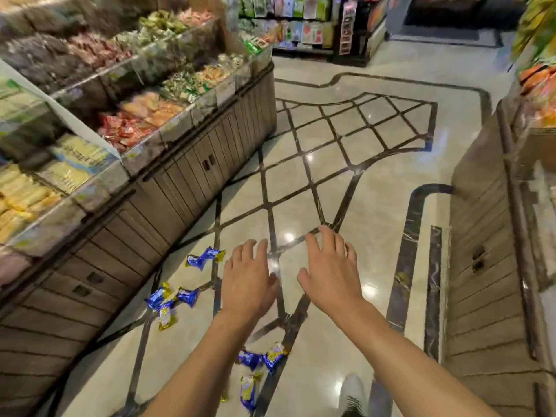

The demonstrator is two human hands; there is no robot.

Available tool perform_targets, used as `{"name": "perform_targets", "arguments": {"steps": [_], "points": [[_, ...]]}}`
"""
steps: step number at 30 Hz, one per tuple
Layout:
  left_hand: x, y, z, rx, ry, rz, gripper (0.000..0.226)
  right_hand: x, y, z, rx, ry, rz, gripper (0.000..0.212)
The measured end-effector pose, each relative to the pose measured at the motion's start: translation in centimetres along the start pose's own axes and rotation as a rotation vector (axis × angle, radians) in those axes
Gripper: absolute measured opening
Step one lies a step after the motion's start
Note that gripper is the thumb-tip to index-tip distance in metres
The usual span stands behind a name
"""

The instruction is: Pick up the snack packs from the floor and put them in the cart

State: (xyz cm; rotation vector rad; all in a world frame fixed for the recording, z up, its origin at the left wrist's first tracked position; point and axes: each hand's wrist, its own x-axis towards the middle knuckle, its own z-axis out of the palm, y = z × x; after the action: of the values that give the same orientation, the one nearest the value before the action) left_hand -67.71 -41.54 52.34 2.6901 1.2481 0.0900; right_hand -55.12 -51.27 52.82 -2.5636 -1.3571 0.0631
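Blue-and-gold snack packs lie scattered on the marble floor (376, 164), all on the left-hand side or below the wrists, none ahead of the fingertips. Nearest one: single pack (205, 257) just left of the left hand (248, 281), long axis running roughly left-right, tilted up toward the right. A cluster of three packs (168, 302) sits further left and nearer the body; another group (261, 358) shows between the forearms, partly hidden by the left arm. Left hand is closer to every pack; right hand (329, 273) is well apart from them. Both hands hover palm-down, fingers spread and relaxed, holding nothing, touching nothing. No cart in view. Likely next move: left hand drops left to that single pack.
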Motion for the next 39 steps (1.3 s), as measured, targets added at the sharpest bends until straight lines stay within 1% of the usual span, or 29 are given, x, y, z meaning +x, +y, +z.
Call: {"name": "perform_targets", "arguments": {"steps": [2, 7, 11, 14, 19, 22, 25, 28, 31, 35, 39], "points": [[2.4, 2.0, 0.2, 0.009, -0.020, -0.060, 0.076, 2.8, 2.0, -0.7, 0.015, -0.011, -0.044, 0.065], [8.2, 5.1, 0.2, -0.011, 0.027, -0.204, 0.076, 10.3, 5.6, -1.7, 0.033, -0.045, -0.180, 0.062], [13.0, 5.5, -0.3, -0.034, 0.074, -0.323, 0.075, 16.8, 6.3, -1.4, 0.044, -0.087, -0.283, 0.064], [17.1, 4.4, -0.1, -0.035, 0.098, -0.417, 0.073, 22.4, 5.5, -0.6, 0.025, -0.104, -0.374, 0.066], [24.8, 1.4, 0.1, -0.031, 0.142, -0.511, 0.068, 32.2, 2.7, 1.0, 0.017, -0.156, -0.468, 0.066], [30.0, -0.6, -0.3, -0.067, 0.141, -0.571, 0.068, 38.0, 1.1, 1.3, -0.007, -0.162, -0.532, 0.063], [34.5, -2.4, -1.5, -0.071, 0.182, -0.612, 0.068, 44.0, -0.4, 1.3, -0.010, -0.159, -0.594, 0.060], [37.9, -4.4, -2.3, -0.079, 0.231, -0.694, 0.069, 49.1, -2.2, 1.8, 0.006, -0.173, -0.649, 0.062], [41.2, -7.0, -2.4, -0.083, 0.234, -0.811, 0.070, 54.1, -5.2, 3.5, 0.032, -0.221, -0.725, 0.064], [45.0, -11.0, -2.4, -0.046, 0.207, -0.959, 0.069, 60.6, -10.2, 6.5, 0.062, -0.252, -0.922, 0.060], [47.7, -13.8, -3.5, -0.028, 0.254, -1.150, 0.066, 65.8, -15.4, 8.5, 0.096, -0.323, -1.112, 0.059]]}}
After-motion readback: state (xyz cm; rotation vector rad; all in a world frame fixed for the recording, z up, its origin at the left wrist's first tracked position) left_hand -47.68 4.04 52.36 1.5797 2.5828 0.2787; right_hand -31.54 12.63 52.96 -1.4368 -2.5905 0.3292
